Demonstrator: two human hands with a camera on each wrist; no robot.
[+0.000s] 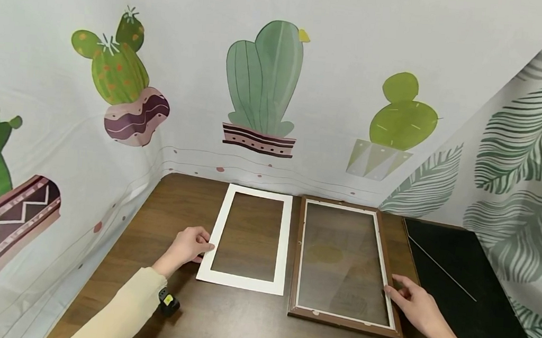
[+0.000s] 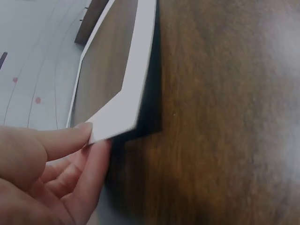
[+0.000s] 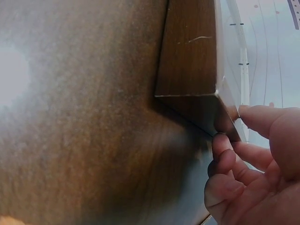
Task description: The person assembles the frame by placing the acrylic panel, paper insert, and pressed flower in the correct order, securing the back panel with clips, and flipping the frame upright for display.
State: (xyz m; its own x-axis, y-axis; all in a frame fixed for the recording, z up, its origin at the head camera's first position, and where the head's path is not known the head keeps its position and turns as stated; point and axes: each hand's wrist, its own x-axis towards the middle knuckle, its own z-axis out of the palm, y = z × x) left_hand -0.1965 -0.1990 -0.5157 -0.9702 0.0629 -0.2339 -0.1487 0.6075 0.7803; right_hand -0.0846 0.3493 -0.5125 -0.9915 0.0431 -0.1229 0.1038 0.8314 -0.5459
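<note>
The left hand (image 1: 188, 246) pinches the white mat (image 1: 251, 238) at its near-left corner, while the right hand (image 1: 415, 302) grips the brown frame (image 1: 345, 262) at its near-right edge; both long axes run away from the person.

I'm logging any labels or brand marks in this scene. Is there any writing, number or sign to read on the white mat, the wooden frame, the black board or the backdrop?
None can be read.
White mat: blank.
Wooden frame: no lettering visible.
Black board: plain, with only a thin line.
Backdrop: cactus and leaf pictures, no words.
Small black and yellow object by the left sleeve: too small to tell.
</note>
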